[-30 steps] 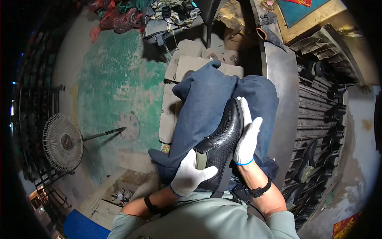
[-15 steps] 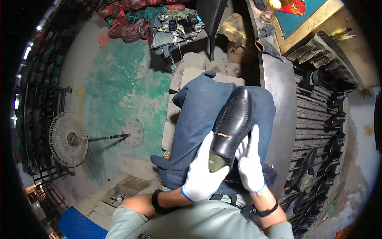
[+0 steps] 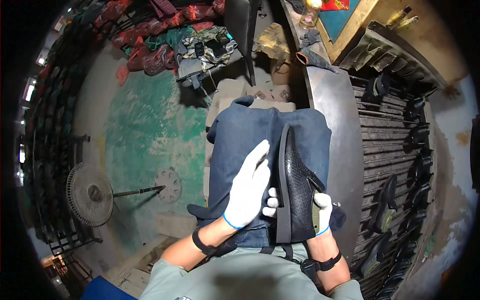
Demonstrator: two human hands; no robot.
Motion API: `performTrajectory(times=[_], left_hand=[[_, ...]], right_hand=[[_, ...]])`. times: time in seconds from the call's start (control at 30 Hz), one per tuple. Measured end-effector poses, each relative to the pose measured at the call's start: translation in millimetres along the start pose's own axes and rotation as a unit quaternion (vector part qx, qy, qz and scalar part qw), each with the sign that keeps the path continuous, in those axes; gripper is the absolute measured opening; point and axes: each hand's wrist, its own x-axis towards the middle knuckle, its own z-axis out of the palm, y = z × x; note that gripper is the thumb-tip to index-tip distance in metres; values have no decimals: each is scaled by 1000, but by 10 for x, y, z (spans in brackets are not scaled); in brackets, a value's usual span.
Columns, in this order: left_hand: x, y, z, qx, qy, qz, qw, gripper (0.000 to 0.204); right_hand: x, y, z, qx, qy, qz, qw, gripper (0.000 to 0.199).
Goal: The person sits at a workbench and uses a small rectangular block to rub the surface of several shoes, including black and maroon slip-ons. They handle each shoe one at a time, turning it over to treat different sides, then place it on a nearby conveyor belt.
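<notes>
A black leather dress shoe point(image 3: 298, 192) with a woven-look upper stands on its side above my lap, toe pointing away, sole facing left. My right hand point(image 3: 324, 206), in a white glove, grips it around the heel half. Its thumb lies at the shoe opening by the olive-green lining, and its fingertips show past the sole's edge. My left hand point(image 3: 248, 187), also gloved in white, is open just left of the shoe. Its fingers are stretched forward and apart from the sole. Dark blue cloth point(image 3: 242, 132) covers my lap beneath both hands.
To the right runs a metal ledge point(image 3: 337, 130), then a slatted rack point(image 3: 382, 155) with several black shoes. A standing fan point(image 3: 91, 192) is on the left over the green floor point(image 3: 142, 120). Red bags point(image 3: 159, 59) and a chair point(image 3: 200, 70) with camouflage cloth lie ahead.
The shoe has turned from upper-facing-up onto its side, showing its sole edge. My left hand has let go of it and opened to the left, while my right hand keeps hold.
</notes>
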Motion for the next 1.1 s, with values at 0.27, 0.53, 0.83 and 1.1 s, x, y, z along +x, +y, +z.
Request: performTrajectory(times=[0.27,0.53,0.83,1.1], left_hand=[[164,-301,14,-26,-7,-17,999,61],[539,-828,20,79,0,75,994,57],[626,-862,197,117,20,84,989,60],[768,-879,242,443,27,179,878,63]], right_hand=[[3,21,-167,26,12,8,1000,93],[14,-68,-155,88,10,10,996,82],[-5,-136,-260,83,40,32,995,78],[22,-260,-172,17,107,62,992,79]])
